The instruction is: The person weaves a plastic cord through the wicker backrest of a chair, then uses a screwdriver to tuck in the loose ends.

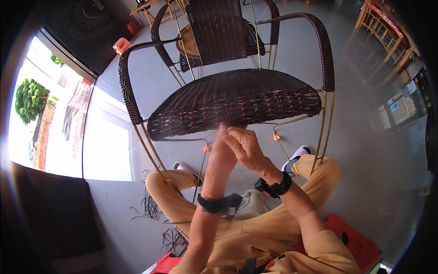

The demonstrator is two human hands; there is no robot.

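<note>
A dark brown woven wicker chair (237, 98) with a thin gold metal frame stands right in front of me, its seat front edge just above my hands. My left hand (221, 155) points upward, fingertips touching the underside of that front edge. My right hand (246, 145) presses against the left one, fingers curled, and I see nothing held in them. Both wrists carry black bands. What sits between the fingers and the weave is hidden.
A second wicker chair (219, 27) stands behind the first. I sit on a red plastic stool (360, 244), knees apart, white slippers (299, 153) on the grey floor. Loose dark strands (150, 205) lie at my left. Wooden furniture (383, 27) stands far right; a bright doorway is at left.
</note>
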